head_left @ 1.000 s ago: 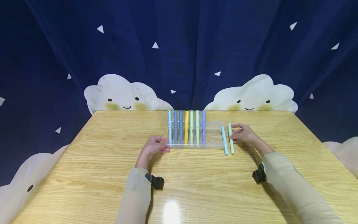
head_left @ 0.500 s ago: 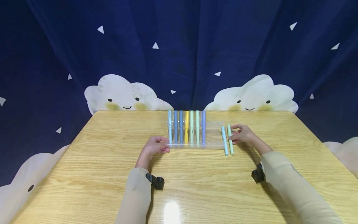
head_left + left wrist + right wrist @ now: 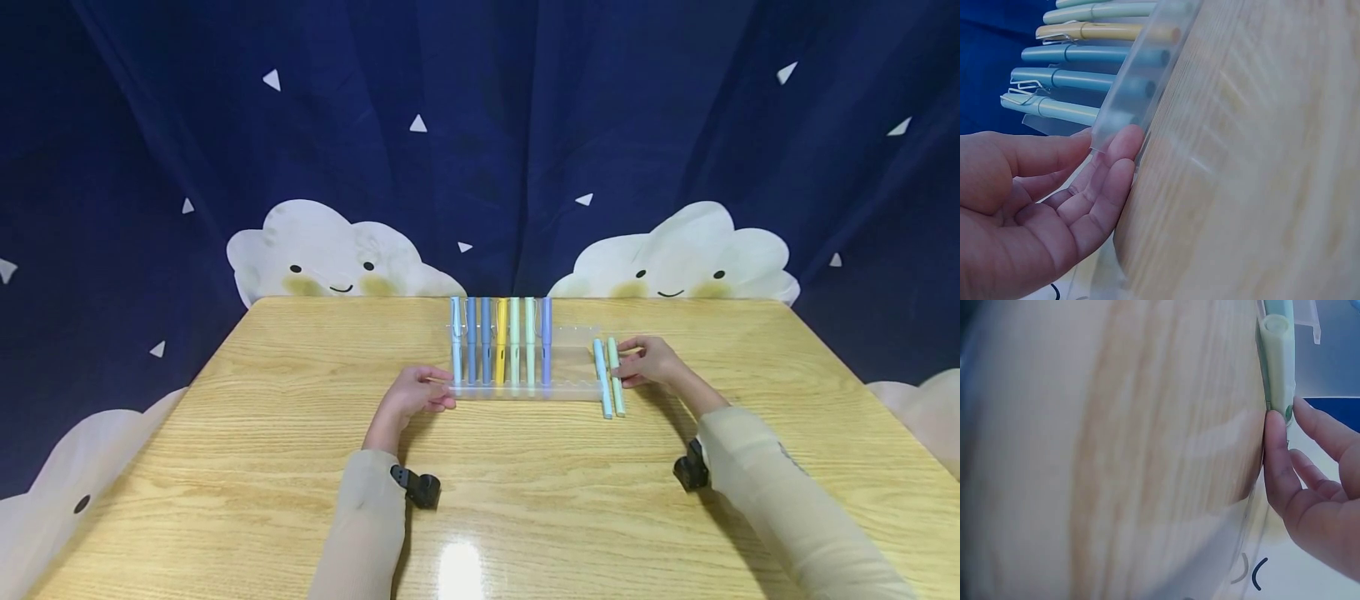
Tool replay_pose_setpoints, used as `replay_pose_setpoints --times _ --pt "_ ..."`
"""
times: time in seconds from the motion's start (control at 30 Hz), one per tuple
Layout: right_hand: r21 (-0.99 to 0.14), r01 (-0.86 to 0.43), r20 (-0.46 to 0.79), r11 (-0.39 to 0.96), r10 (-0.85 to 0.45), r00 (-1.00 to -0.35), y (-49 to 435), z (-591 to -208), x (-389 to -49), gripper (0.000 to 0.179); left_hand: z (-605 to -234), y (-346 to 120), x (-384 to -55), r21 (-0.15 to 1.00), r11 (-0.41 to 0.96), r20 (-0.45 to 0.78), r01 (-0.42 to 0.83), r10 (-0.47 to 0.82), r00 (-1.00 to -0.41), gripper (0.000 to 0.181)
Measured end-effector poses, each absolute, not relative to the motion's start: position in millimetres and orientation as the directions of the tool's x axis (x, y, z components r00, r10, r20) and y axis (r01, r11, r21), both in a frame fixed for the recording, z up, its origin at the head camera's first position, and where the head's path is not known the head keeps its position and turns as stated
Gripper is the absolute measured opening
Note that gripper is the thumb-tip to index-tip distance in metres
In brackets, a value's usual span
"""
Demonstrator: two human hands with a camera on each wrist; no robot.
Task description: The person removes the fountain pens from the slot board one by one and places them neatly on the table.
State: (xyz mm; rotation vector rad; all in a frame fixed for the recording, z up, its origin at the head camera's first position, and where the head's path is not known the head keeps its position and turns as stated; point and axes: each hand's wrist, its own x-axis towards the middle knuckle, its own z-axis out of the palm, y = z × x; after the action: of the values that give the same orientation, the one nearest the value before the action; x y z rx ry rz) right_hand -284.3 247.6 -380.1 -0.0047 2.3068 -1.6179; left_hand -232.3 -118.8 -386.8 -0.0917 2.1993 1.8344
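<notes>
A clear pen rack (image 3: 577, 389) holds a row of capped pens side by side. My left hand (image 3: 415, 389) grips its left end; in the left wrist view the thumb and fingertips meet at the corner of the frosted front lip (image 3: 1124, 90). To the right of the rack, a light green pen (image 3: 618, 402) lies on the table, pinched from its right side by my right hand (image 3: 651, 362). Close up, the fingertips sit on both sides of that pen (image 3: 1280, 359). Just left of it lies a light blue pen (image 3: 603, 382), against the rack's right end.
Racked pens run from a light blue pen (image 3: 456, 350) through darker blue, a yellow pen (image 3: 501, 342) and pale green to a violet-blue pen (image 3: 546, 342). Bare rack room lies right of the last one. The wooden table (image 3: 540, 483) ends at a dark blue curtain (image 3: 480, 150).
The light green pen has slid a little left and toward me with my right hand, narrowing the gap to the light blue pen. My left hand and the rack stay put.
</notes>
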Motion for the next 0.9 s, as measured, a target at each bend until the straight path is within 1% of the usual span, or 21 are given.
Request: replay_pose_setpoints --times 0.3,0.47,0.77,0.9 --pt "-0.918 0.187 -0.266 0.351 -0.19 -0.945 248.4 -380.4 -284.2 0.054 -388.2 -117.8 -233.1 0.951 0.196 -0.265 -0.239 0.117 -0.957 0.022" --pt "-0.919 0.17 -0.246 0.357 -0.179 -0.953 246.6 -378.9 -283.1 0.053 -388.1 -117.4 -233.3 0.95 0.198 -0.267 -0.242 0.113 -0.957 0.022" --pt "-0.92 0.142 -0.178 0.365 -0.065 -0.982 246.8 -369.3 -277.0 0.042 -386.7 -116.6 -232.8 0.953 0.19 -0.26 -0.235 0.118 -0.958 0.022" --pt "-0.931 0.13 -0.156 0.34 -0.05 -0.986 246.8 -365.8 -275.6 0.038 -386.7 -116.9 -232.5 0.957 0.186 -0.249 -0.223 0.127 -0.96 0.023"
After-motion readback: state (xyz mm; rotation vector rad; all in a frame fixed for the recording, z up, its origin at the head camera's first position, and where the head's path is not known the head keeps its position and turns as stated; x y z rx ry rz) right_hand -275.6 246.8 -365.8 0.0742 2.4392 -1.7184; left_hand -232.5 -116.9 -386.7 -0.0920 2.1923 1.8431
